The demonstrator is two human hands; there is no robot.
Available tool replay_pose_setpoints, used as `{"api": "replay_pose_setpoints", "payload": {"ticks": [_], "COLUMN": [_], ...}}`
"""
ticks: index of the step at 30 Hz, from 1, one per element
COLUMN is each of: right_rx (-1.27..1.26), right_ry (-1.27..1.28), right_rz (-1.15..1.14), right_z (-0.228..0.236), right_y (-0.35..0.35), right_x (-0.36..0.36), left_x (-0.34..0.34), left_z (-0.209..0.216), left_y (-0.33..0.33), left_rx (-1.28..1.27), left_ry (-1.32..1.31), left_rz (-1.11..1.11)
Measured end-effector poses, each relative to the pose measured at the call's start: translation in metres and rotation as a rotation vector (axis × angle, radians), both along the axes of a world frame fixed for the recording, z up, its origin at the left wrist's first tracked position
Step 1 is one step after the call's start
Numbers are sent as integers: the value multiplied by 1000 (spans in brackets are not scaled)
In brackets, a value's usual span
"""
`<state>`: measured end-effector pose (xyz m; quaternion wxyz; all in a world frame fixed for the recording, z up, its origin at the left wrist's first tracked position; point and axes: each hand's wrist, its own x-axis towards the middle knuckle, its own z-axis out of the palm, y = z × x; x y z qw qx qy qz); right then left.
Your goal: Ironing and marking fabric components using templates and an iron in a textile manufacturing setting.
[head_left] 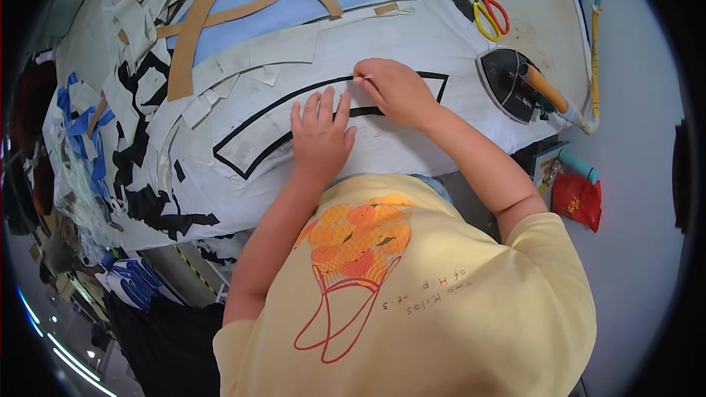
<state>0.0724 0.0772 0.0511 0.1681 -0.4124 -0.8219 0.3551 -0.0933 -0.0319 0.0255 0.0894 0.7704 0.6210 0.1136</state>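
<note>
A long curved white fabric piece (254,136) with black strip along its edges lies flat on the white-covered table (220,209). My left hand (321,136) rests on its lower middle, fingers spread and palm down, holding nothing. Just to the right, my right hand (393,93) sits across the piece with its fingers pinched together at the upper black edge. Something small and pale shows at those fingertips, too small to name. The piece's right end emerges beyond my right hand, while my hands cover part of its middle.
At right stands an iron (507,87) with a wooden handle and hose; scissors (488,16) with red and yellow handles lie beyond it. Brown curved templates (193,48) and white offcuts (283,48) lie at the back left. Black scraps (136,151) cover the left side.
</note>
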Motion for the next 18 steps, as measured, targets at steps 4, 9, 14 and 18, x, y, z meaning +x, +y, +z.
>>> {"api": "replay_pose_setpoints", "payload": {"ticks": [4,9,14,18], "right_rx": [16,51,85,34], "right_ry": [-54,-41,-25,-90], "right_rz": [110,184,270,279], "right_z": [-2,-3,-7,0], "right_y": [6,0,-8,-12], "right_x": [-35,-82,-108,-113], "left_x": [1,1,0,-3], "left_z": [-8,-12,-15,-17], "left_y": [-5,-8,-8,-12], "left_rx": [-25,-56,-86,-85], "left_ry": [-30,-17,-261,-263], "left_rz": [23,44,74,113]}}
